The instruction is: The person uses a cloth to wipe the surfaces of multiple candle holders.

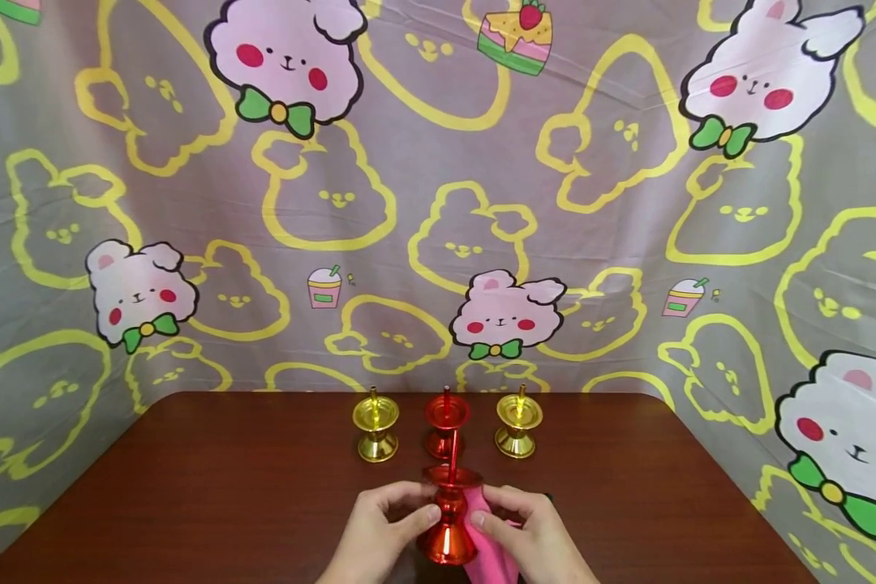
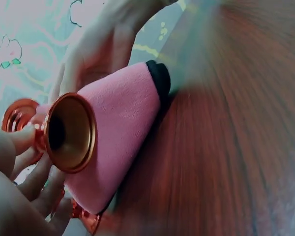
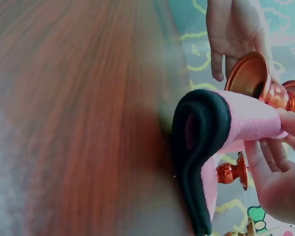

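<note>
Near the table's front edge, my left hand (image 1: 383, 527) grips the stem of a shiny red candle holder (image 1: 448, 545), thumb in front and fingers behind. It stays upright, its thin spike pointing up and its flared foot downward. My right hand (image 1: 533, 531) pinches a folded pink cloth (image 1: 487, 560) against the right side of the stem. In the left wrist view the hollow underside of the candle holder's foot (image 2: 71, 132) faces the camera, raised off the wood. The cloth's black edging (image 3: 206, 118) shows in the right wrist view, hanging in a fold.
Along the table's back stand a gold candle holder (image 1: 376, 442) on the left, a red one (image 1: 445, 411) in the middle, and another gold one (image 1: 517, 438) on the right. A patterned curtain (image 1: 613, 243) rises behind the brown table (image 1: 226, 487).
</note>
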The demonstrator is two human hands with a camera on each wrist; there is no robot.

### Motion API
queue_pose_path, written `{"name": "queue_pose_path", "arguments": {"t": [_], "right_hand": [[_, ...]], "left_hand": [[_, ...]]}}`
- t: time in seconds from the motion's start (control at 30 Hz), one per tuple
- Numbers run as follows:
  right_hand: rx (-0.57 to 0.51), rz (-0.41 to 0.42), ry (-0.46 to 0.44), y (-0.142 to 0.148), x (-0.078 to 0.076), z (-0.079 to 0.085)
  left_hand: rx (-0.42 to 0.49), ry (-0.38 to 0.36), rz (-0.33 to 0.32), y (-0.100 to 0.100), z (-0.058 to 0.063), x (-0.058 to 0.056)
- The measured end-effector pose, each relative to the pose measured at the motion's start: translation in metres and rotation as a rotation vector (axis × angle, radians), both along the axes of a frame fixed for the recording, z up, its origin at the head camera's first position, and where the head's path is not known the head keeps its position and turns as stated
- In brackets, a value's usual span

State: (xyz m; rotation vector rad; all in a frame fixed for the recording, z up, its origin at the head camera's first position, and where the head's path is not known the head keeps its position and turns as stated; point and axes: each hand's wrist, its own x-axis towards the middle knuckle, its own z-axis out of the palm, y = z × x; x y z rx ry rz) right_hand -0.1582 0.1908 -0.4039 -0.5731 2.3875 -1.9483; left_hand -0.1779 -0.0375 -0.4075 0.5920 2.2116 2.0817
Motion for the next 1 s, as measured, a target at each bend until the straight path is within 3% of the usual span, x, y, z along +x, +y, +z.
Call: {"name": "queue_pose_path", "arguments": {"t": [0.1, 0.23, 0.4, 0.53, 0.77, 1.0], "right_hand": [[-0.033, 0.027, -0.040, 0.001, 0.000, -0.001], [-0.011, 0.038, 0.017, 0.003, -0.002, -0.003], [0.021, 0.033, 0.127, 0.004, -0.003, -0.005], [0.039, 0.010, 0.195, 0.000, -0.002, -0.006], [0.093, -0.075, 0.330, -0.007, 0.001, -0.009], [0.203, -0.135, 0.591, -0.016, -0.001, -0.015]], "left_hand": [[0.018, -0.045, -0.117, -0.003, -0.003, -0.003], [0.040, -0.046, -0.265, -0.003, -0.005, -0.004], [0.077, -0.040, -0.313, -0.003, -0.005, -0.003], [0.061, -0.025, -0.283, -0.002, -0.005, -0.004], [-0.020, 0.018, -0.159, 0.000, -0.005, -0.004], [-0.025, -0.032, -0.034, 0.002, -0.008, -0.003]]}}
